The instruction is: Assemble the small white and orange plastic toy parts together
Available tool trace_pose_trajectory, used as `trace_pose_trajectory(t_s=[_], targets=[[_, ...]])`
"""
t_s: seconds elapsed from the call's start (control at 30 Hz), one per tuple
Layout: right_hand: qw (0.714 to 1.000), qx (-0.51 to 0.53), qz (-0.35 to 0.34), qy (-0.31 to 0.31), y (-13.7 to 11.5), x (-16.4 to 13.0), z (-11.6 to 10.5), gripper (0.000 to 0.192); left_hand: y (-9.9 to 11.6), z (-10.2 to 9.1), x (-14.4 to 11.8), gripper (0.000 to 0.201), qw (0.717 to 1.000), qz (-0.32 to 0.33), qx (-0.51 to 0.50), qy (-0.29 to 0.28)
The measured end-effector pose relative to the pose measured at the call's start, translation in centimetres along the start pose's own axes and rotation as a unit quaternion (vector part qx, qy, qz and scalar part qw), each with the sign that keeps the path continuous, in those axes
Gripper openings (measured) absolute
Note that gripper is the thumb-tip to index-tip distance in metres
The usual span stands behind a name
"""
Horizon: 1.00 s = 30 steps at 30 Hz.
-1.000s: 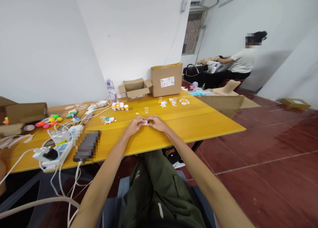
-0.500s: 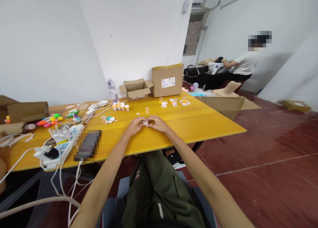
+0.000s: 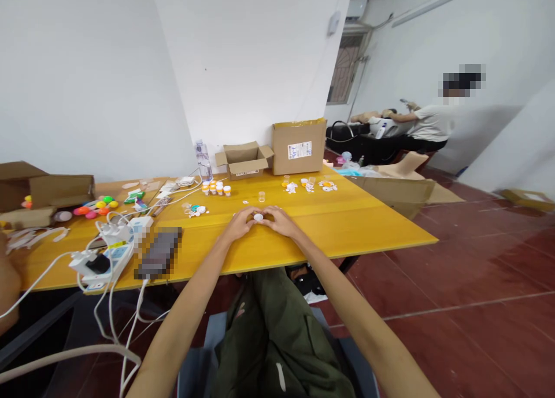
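A: Status on the hands?

B: Left hand (image 3: pixel 240 225) and right hand (image 3: pixel 281 221) are brought together at the middle of the yellow table (image 3: pixel 368 218). A small white cap-like piece (image 3: pixel 258 217) is pinched between the fingertips of both, just above or on the tabletop; contact can't be told.

A: Anything changed over the last second?

B: Very little. The same two-handed pinch is kept, and the white piece is seen a bit more clearly between the fingertips now. The view has been shifted slightly, that's all. It reads as fine fiddling on one piece, not a pick or place.

A: Containers?

B: A small clear cup (image 3: pixel 261 196) is stood just beyond the hands, apparently empty. A row of little jars with orange and white caps (image 3: pixel 215 187) is lined up further back left; contents can't be made out. The open cardboard box (image 3: pixel 244 159) is at the far edge, inside not visible from this angle. A closed taller box (image 3: pixel 299 146) is set beside it. More small white and orange parts (image 3: pixel 309 184) are scattered loose in front of that box. A water bottle (image 3: pixel 203 161) is stood near the wall.

A: Left side?

B: A power strip with chargers (image 3: pixel 104 258) and colourful balls (image 3: pixel 97 207) by another box. Another person (image 3: pixel 433 123) is seated well apart, across the room.
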State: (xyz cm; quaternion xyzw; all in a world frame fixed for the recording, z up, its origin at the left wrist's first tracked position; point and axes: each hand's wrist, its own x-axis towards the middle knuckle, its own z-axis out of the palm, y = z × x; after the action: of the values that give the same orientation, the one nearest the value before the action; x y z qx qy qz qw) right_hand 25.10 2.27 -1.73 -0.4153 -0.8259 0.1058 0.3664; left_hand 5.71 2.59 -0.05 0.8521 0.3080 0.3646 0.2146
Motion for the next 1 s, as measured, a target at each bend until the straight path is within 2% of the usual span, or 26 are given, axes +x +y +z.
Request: trace_pose_trajectory(t_s=[0.43, 0.8, 1.0], targets=[[1.0, 0.006, -0.007, 0.003, 0.14, -0.13, 0.04, 0.02, 0.25, -0.04, -0.06, 0.028, 1.0, 0.023, 0.004, 0.004], [1.0, 0.002, -0.004, 0.003, -0.06, -0.15, 0.0, 0.016, -0.15, 0.25, -0.25, 0.034, 1.0, 0.001, 0.019, 0.005], [1.0, 0.004, 0.0, 0.007, 0.12, -0.26, 0.16, 0.018, 0.32, 0.11, -0.38, 0.032, 0.999, 0.015, 0.031, -0.001]])
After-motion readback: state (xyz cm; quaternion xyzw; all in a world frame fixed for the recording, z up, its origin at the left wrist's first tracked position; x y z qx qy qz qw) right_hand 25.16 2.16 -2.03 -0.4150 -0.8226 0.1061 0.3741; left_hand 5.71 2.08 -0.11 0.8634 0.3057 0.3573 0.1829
